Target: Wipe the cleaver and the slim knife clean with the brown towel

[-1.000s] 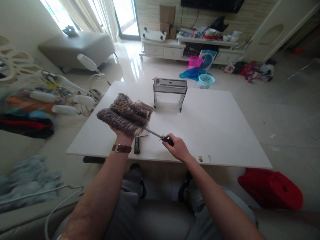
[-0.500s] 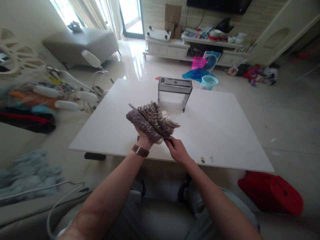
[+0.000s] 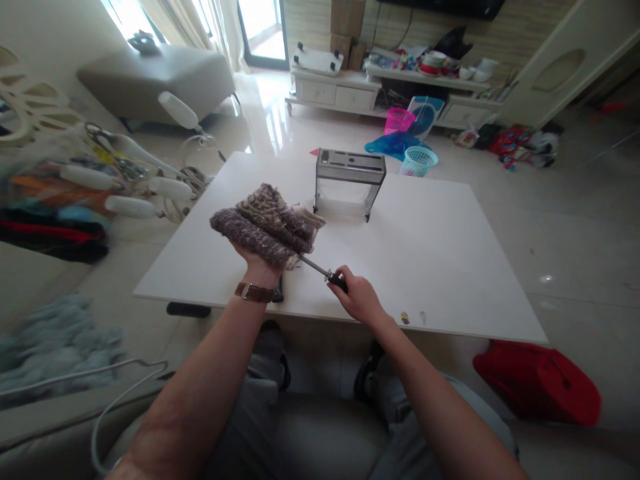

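Note:
My left hand (image 3: 257,263) is closed from below around a folded, fuzzy brown-and-beige patterned cloth (image 3: 265,220), above the white table. My right hand (image 3: 356,293) grips the black handle of a sharpening steel (image 3: 314,265), a thin metal rod with a small guard. The rod slants up and left, and its far end is hidden in the fold of the cloth. Behind the cloth stands a knife block (image 3: 350,167) with a grey slotted top and see-through sides. A dark object (image 3: 279,290) is partly hidden beside my left wrist; its kind is unclear.
The white table (image 3: 440,253) has two small stickers (image 3: 405,318) near its front edge. A lamp with several white shades (image 3: 177,110) stands at the left. Past the table are a light-blue basket (image 3: 419,160) and a pink basket (image 3: 399,121). A red stool-like object (image 3: 537,383) sits at the right.
My left hand and the cloth have moved left. The rod, which lay through the cloth with its tip sticking out beyond, now shows bare near the handle, its tip covered.

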Demonstrator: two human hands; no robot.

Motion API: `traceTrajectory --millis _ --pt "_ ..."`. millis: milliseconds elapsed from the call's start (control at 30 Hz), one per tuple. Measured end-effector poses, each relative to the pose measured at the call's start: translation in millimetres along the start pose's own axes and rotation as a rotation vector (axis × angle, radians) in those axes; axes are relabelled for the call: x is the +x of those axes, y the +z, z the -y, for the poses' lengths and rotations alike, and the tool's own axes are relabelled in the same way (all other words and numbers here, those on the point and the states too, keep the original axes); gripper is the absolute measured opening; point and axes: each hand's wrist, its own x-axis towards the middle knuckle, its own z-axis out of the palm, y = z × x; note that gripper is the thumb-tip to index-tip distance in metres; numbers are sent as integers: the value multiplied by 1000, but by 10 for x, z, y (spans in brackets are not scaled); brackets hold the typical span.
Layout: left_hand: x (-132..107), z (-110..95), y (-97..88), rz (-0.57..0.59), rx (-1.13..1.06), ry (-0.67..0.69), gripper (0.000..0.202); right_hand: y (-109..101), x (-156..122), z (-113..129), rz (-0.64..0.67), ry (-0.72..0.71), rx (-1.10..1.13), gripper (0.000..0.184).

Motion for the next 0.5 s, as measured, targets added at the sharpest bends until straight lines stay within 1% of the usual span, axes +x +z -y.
traceTrajectory --millis 100,200,333,500 --pt "36 33 -60 19 -92 109 64 -7 2 -20 -50 -17 -37 16" --pt "63 88 -101 15 -155 157 65 -17 9 11 -107 -71 -20 17" --pt "31 224 -73 3 -193 139 69 13 4 45 -135 -72 -25 24" --pt "-68 481 37 -70 -166 81 70 51 -25 46 -153 -8 6 27"
